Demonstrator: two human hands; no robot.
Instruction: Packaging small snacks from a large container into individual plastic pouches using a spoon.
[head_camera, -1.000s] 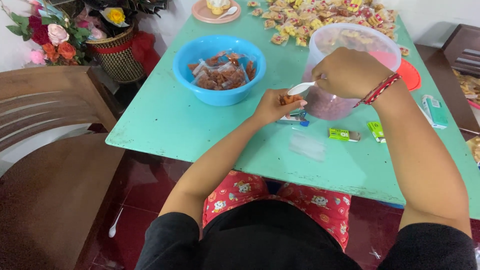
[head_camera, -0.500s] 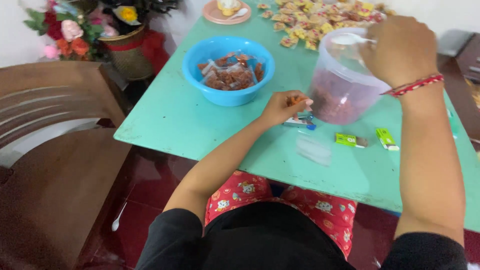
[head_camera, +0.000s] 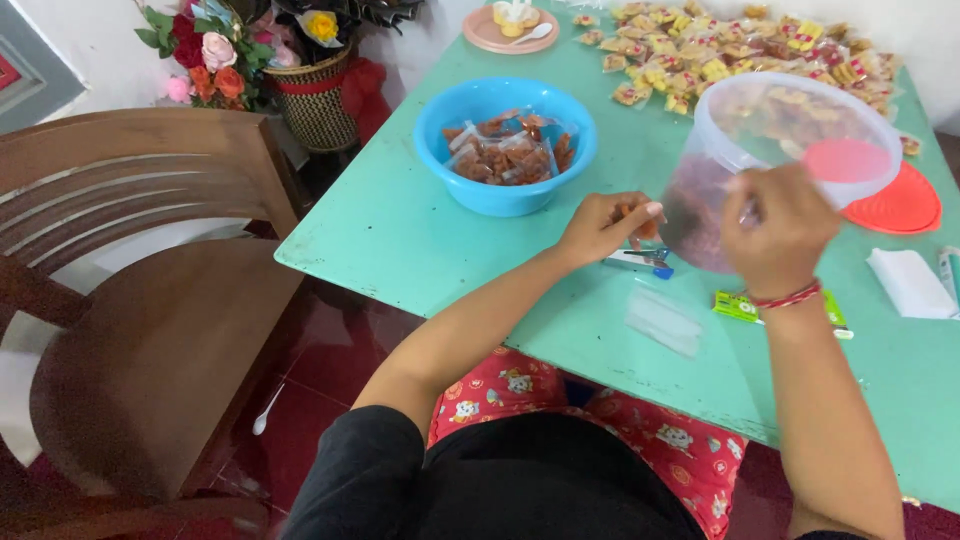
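Since the earlier frame, the right hand (head_camera: 778, 228) had come down from above the clear plastic tub (head_camera: 790, 150) to its near side, and the white spoon it carried was no longer visible.

At far left stood a brown wooden chair (head_camera: 150, 300), with a basket of artificial flowers (head_camera: 290, 60) behind it. On the green surface (head_camera: 420, 230) sat a blue bowl (head_camera: 505, 145) filled with small sealed packets of reddish-brown snack. Just right of the bowl, the left hand (head_camera: 605, 228) rested low over the surface, its fingers pinched together on a small packet of snack (head_camera: 632, 215). A blue-tipped tool (head_camera: 640, 262) lay beneath that hand, and a flat stack of empty clear bags (head_camera: 665, 320) lay nearer the person. The right hand pressed against the tub's front wall, fingers curled; whether it gripped anything could not be told. The tub held reddish snack at its bottom. Behind it many yellow packets (head_camera: 720, 50) were spread out, and an orange lid (head_camera: 900, 200) lay to its right.
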